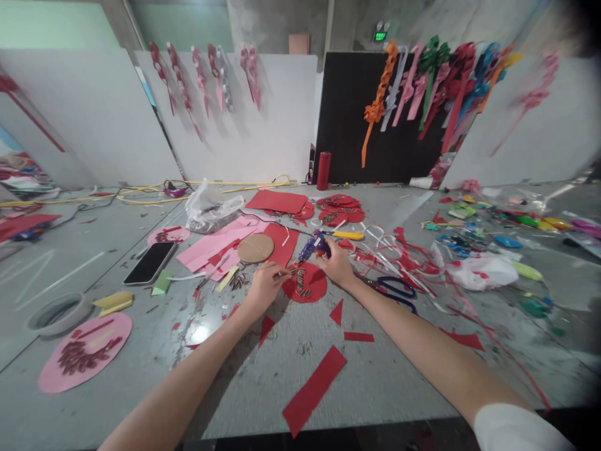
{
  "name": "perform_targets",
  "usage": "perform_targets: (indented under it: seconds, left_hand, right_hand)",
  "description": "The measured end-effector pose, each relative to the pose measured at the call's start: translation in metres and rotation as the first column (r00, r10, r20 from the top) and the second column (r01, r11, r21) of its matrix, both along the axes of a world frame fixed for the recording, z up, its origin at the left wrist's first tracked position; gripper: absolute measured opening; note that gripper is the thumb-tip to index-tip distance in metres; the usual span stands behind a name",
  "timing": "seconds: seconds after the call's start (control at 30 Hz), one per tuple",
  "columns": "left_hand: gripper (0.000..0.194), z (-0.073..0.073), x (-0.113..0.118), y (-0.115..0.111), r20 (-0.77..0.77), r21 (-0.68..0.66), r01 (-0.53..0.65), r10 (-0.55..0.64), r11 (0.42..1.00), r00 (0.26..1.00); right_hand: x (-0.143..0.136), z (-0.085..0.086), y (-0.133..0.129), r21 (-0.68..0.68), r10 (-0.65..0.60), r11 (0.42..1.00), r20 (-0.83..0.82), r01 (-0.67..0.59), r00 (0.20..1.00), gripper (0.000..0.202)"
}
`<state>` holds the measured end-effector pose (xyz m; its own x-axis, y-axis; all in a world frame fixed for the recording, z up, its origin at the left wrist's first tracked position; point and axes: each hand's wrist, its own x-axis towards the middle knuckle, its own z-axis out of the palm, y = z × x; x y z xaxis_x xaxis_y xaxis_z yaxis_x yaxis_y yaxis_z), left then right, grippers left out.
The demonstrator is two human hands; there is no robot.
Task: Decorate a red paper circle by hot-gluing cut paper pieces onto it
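My right hand (337, 263) is wrapped round a blue hot glue gun (308, 248), its nozzle pointing down-left over the far edge of a red paper disc (318, 288). Several slim brown pieces (303, 282), like seed husks, lie on that disc in a bent row. At the disc's left edge my left hand (265, 287) pinches a small brown piece (284, 274) just by the nozzle; its exact shape is too small to tell. Beside the left hand, a loose heap of similar brown pieces (238, 280) rests on the table, with a round cardboard disc (255, 248) behind it.
Blue-handled scissors (397, 288) lie right of my right hand, near tangled ribbons (413, 263). A yellow-handled cutter (347, 235) sits beyond. Leftward are a phone (150, 262), a tape roll (60, 314) and a decorated pink disc (87, 354). Finished red discs (340, 208) and a red bottle (323, 170) stand farther back.
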<state>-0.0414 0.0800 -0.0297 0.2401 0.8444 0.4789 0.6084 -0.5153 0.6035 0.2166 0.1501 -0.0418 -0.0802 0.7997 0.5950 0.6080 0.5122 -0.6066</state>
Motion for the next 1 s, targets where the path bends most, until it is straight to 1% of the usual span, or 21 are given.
perform_targets:
  seconds: [0.13, 0.23, 0.43, 0.6, 0.73, 1.0]
  left_hand:
    - [0.013, -0.0051, 0.0022, 0.0033, -0.018, -0.007, -0.007, 0.007, 1.000, 1.000]
    - [0.013, -0.0075, 0.0037, 0.0049, -0.034, 0.018, 0.010, -0.009, 1.000, 0.999]
    - [0.019, -0.0058, 0.0085, 0.0040, -0.120, 0.040, 0.054, -0.049, 0.998, 0.992]
    - [0.021, -0.0053, 0.0087, 0.0031, -0.189, 0.099, 0.057, -0.038, 0.993, 0.981]
    - [0.021, -0.0069, 0.0078, 0.0040, -0.253, 0.148, 0.087, -0.047, 0.985, 0.966]
    - [0.024, -0.0078, 0.0070, 0.0041, -0.344, 0.181, 0.111, -0.042, 0.977, 0.938]
  right_hand:
    - [0.0000, -0.0003, 0.0006, 0.000, -0.001, 1.000, 0.003, 0.001, 1.000, 0.028]
    - [-0.0001, -0.0001, 0.0003, 0.004, 0.004, 1.000, 0.002, -0.004, 1.000, 0.027]
    - [-0.0001, 0.0002, 0.0003, 0.007, 0.014, 1.000, -0.005, -0.014, 1.000, 0.026]
    - [0.0002, -0.0011, 0.0013, 0.002, 0.001, 1.000, 0.011, -0.001, 1.000, 0.026]
    - [0.0003, -0.0012, 0.0010, 0.002, -0.003, 1.000, 0.009, 0.003, 1.000, 0.028]
    - [0.0001, 0.0001, -0.0002, 0.002, 0.016, 1.000, 0.002, -0.016, 1.000, 0.026]
